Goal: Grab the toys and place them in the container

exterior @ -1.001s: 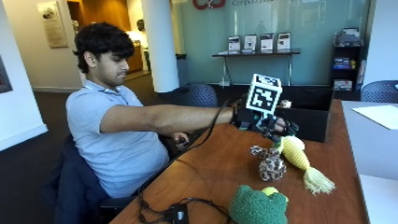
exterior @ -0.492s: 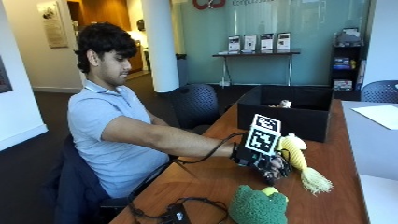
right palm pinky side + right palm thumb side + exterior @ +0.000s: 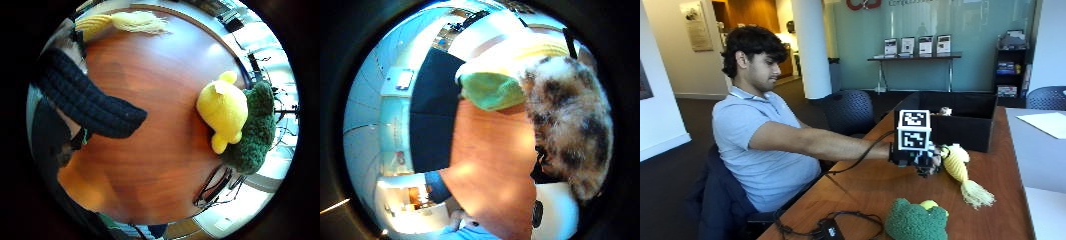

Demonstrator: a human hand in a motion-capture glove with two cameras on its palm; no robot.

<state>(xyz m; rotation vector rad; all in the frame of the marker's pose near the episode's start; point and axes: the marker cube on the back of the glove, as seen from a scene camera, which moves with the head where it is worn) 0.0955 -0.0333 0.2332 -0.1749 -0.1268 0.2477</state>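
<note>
From the outside view, a person sits at the desk (image 3: 866, 195) and reaches the gloved right hand (image 3: 914, 156) out over it. The hand is down by the yellow toy (image 3: 958, 165), which lies on the desk at about 3 o'clock from the hand. I cannot tell here how the fingers are set. A green toy (image 3: 914, 222) sits at 6 o'clock from the hand, well apart. The black box (image 3: 958, 122) stands at 12 o'clock, beyond the hand.

In the little finger side view, one gloved finger (image 3: 90, 107) sticks out over bare wood. The green toy (image 3: 255, 130) lies away from it.

In the thumb side view, a spotted furry toy (image 3: 572, 135) is very close to the palm. The hand looks curled around it.
</note>
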